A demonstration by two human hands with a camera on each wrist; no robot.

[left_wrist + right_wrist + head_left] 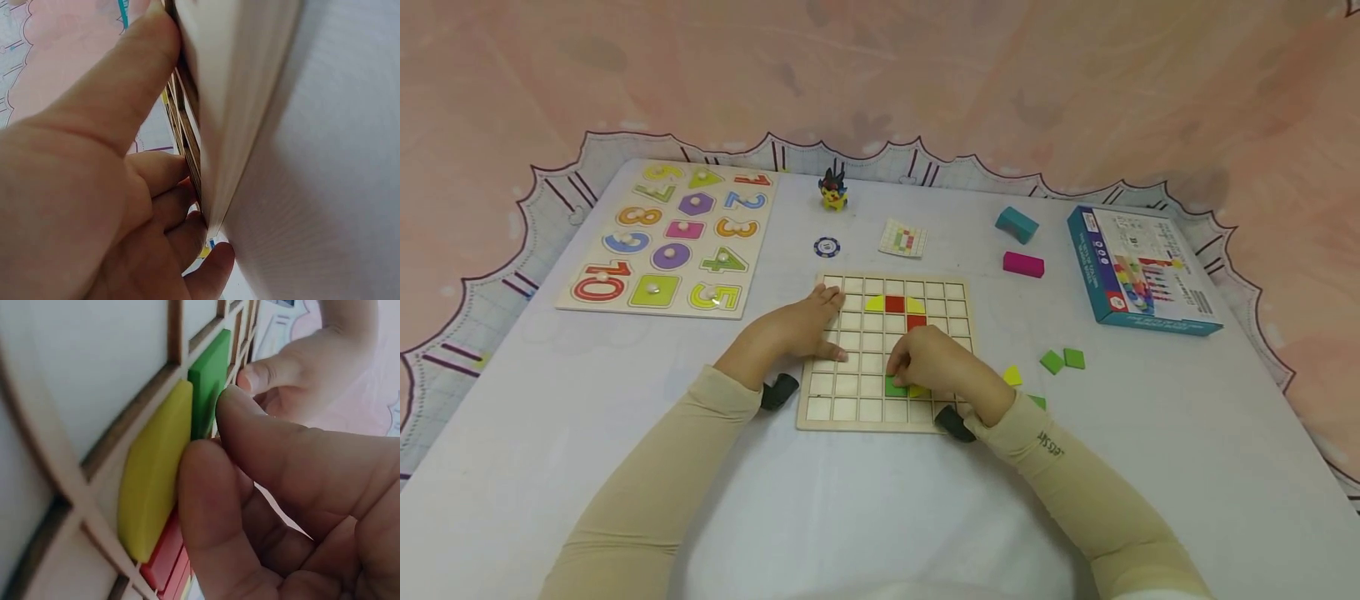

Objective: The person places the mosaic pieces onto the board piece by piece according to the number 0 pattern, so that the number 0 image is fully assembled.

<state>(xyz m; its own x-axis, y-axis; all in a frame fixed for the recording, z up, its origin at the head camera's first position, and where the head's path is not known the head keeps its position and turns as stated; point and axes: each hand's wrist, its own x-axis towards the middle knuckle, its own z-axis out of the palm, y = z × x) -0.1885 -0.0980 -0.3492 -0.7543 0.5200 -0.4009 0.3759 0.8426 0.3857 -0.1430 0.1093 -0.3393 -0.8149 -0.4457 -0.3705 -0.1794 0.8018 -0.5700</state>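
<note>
A wooden grid board (pixel 837 408) lies in front of me on the white table. My left hand (pixel 805 327) rests along its left edge, fingers spread and the thumb over the grid cells. With curled thumb and forefinger, my right hand (pixel 938 362) pinches at a green square tile (pixel 209 378) in a lower cell. Right beside that tile is a yellow tile with a curved edge (pixel 156 475), partly hidden by the hand in the head view. Higher up are a red tile (pixel 894 304), yellow curved tiles (pixel 876 304) either side, and another red tile (pixel 916 322).
Loose green tiles (pixel 1052 362) and a yellow tile (pixel 1012 376) lie right of the board. Behind it are a pattern card (pixel 903 239), a round chip (pixel 827 247) and a toy figure (pixel 832 192). A number puzzle (pixel 572 296), two blocks (pixel 1023 264) and a box (pixel 1157 321) flank these.
</note>
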